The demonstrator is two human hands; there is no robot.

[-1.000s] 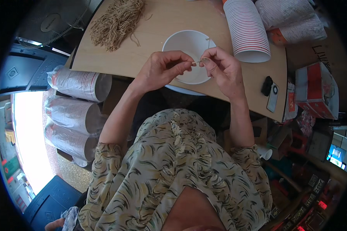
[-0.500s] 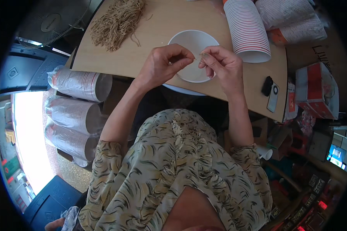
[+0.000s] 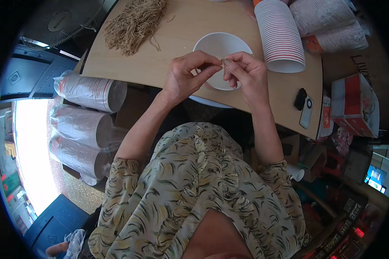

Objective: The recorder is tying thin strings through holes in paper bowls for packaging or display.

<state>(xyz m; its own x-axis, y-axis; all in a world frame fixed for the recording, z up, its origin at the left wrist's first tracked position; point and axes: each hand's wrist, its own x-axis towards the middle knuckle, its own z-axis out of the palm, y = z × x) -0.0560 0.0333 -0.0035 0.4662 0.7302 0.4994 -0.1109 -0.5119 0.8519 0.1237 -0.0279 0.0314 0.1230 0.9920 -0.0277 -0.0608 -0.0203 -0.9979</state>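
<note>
Over a white bowl (image 3: 222,42) near the table's front edge, my left hand (image 3: 186,77) and my right hand (image 3: 248,74) meet fingertip to fingertip. Both are closed in a pinch. A thin tan string (image 3: 223,65) shows between the fingertips, mostly covered by them. It looks similar in colour to the strands in a loose bundle of tan string (image 3: 136,26) lying at the far left of the table.
A long stack of paper buckets (image 3: 280,36) lies right of the bowl, with bagged stacks (image 3: 322,17) beyond. A phone (image 3: 306,113) and a black object (image 3: 300,98) lie at the table's right edge. Wrapped bucket stacks (image 3: 88,93) stand at left; a red-and-white box (image 3: 355,103) stands right.
My hands have come closer together, so the fingertips now touch or nearly touch around the string. My left hand has moved slightly to the right.
</note>
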